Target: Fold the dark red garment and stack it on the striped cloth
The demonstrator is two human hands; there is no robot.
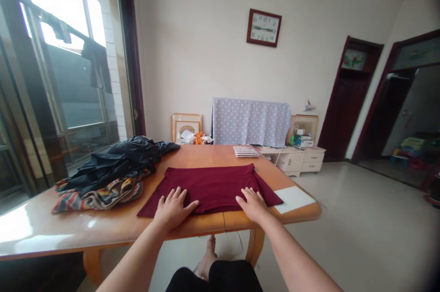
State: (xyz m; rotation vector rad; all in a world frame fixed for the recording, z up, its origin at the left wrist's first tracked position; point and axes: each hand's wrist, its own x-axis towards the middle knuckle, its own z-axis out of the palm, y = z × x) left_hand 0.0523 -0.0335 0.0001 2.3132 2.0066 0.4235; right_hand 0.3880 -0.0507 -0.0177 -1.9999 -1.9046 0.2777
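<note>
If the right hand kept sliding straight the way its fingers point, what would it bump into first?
The right hand lies flat on the dark red cloth garment, fingers pointing away and a little left. Going on, it would only cross more of that garment; the small folded striped cloth sits farther back, probably slightly right of that line.

Lay dark maroon, plain: shirt. Shone orange-brown: table. Sat black at ten o'clock: jacket, over striped multicoloured cloth. Lay white at three o'clock: sheet. Hung pale blue, white-dotted, at twelve: cover.

Shirt on table centre | clothes pile left of it | folded cloth behind | board right | both hands on shirt's near edge
</note>
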